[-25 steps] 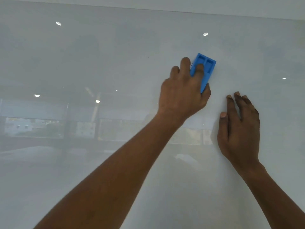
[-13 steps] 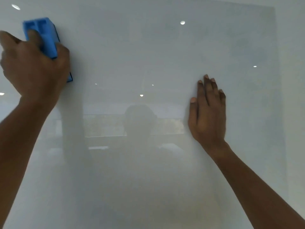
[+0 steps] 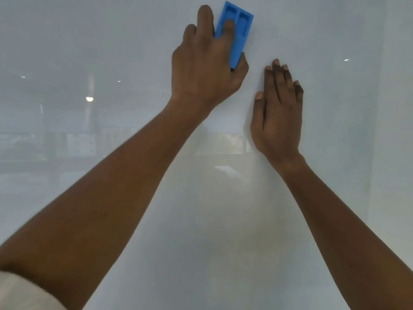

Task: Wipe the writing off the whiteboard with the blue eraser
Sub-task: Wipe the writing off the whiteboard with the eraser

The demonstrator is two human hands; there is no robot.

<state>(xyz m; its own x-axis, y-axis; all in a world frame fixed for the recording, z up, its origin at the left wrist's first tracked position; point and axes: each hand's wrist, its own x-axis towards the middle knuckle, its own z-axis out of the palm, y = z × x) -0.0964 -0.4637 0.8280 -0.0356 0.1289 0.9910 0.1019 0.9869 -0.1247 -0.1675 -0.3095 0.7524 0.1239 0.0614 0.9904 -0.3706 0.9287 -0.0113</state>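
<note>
Whiteboard (image 3: 93, 220): head view. Glossy pale surface that fills nearly the whole view, with its right edge showing at the far right.
- Condition: no legible writing on the part in view. A faint cloudy haze lies toward the right edge of the whiteboard; I cannot tell whether it is marker residue or glare.
- Reflections: ceiling lights and a band of windows.
- Progress (judgement): the wiping looks close to finished here. What is left would be the haze, if it is ink, and any stretch outside the view.

Blue eraser (image 3: 240, 27): upper middle of the whiteboard, laid flat against it. Its top end leans right, and its back, with two moulded recesses, faces the camera.

Left grip (image 3: 207, 66): holding the blue eraser. Fingers are curled over its back and left edge, with the thumb at its lower end. The eraser's upper half stands clear above the fingers.

Right grip (image 3: 277, 117): spread flat on the whiteboard with straight fingers, holding nothing. It sits lower and further right than the left grip, near it but apart.

Sleeve (image 3: 24, 291): pale cloth at the bottom left corner of the whiteboard's visible area.
</note>
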